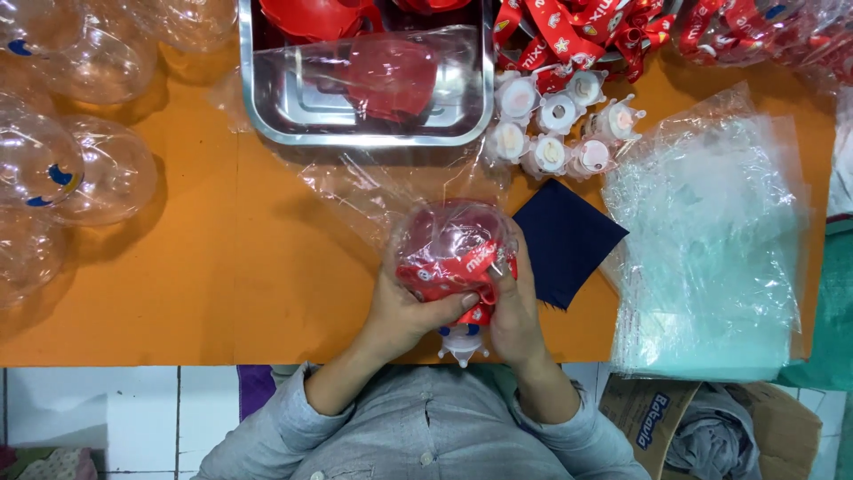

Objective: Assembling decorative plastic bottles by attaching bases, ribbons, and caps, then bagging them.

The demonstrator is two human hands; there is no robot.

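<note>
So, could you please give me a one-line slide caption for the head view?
Both hands, left hand and right hand, grip a clear round container wrapped with a red strap over an orange table.

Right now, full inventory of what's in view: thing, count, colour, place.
clear round bottle: one, clear with a red strap inside, centre, held in both hands
white cap: one, below the hands at the table edge
metal tray: one, silver, top centre, holds red parts under clear film
white caps: about seven, white, right of the tray
red straps: a pile, red and white, top right
dark cloth: one, navy, right of the bottle
clear bags: a stack, clear, right side
empty bottles: several, clear, left edge
table: one, orange
cardboard box: one, brown, bottom right
left hand: on the bottle
right hand: on the bottle
</note>
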